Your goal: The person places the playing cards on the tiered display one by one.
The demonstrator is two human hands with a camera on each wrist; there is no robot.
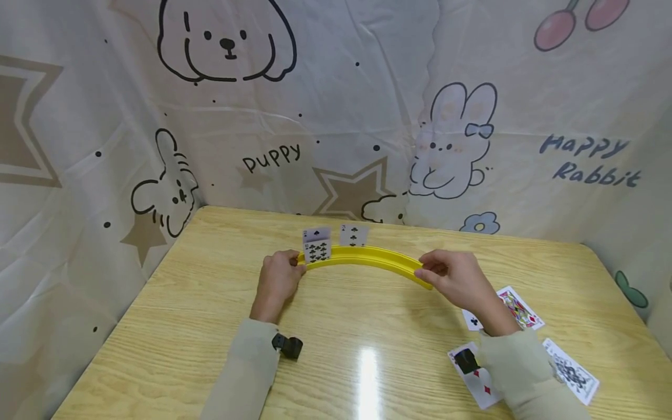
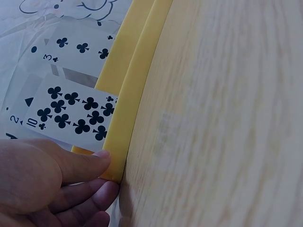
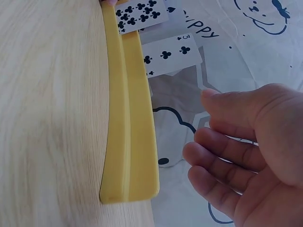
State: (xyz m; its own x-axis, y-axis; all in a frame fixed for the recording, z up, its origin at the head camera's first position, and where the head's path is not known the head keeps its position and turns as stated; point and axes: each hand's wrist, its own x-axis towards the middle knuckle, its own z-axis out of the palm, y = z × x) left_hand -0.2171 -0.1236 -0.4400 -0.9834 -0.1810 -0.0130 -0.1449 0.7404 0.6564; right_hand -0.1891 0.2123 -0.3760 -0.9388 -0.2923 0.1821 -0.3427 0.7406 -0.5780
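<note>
A curved yellow card holder (image 1: 378, 256) stands on the table. At its left end my left hand (image 1: 278, 283) pinches it, the thumb (image 2: 90, 165) on the front face and the fingers curled behind. Close to the right end is my right hand (image 1: 457, 280), its fingers (image 3: 218, 156) relaxed and holding nothing; in the right wrist view a gap shows between them and the holder. A ten of clubs (image 2: 80, 113) stands in the holder near my left hand, with a two of spades (image 1: 317, 233) behind it. Farther right a three of clubs (image 3: 170, 56) stands in the back slot.
Several loose cards lie on the right side of the table (image 1: 336, 326): a red-and-yellow face card (image 1: 525, 309), a diamonds card (image 1: 483, 385) partly under the right wrist camera, and a black-and-white card (image 1: 572, 373). A printed curtain (image 1: 336, 105) hangs behind the table.
</note>
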